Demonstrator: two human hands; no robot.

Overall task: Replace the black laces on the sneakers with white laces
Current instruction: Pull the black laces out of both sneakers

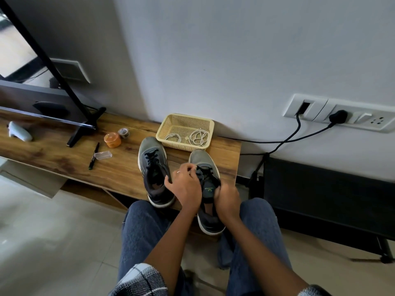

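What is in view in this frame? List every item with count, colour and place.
sneakers: 2, grey-black, black-laced, on bench
white laces: 2 coils, in basket
basket: 1, cream, behind sneakers
bench: 1, wood
jar: 1, orange, left of sneakers
tape roll: 1, beside jar
pen: 1, black
clear case: 1, beside pen
plug: 1, black, in wall socket
left hand: pinches right sneaker's lace
right hand: grips its tongue
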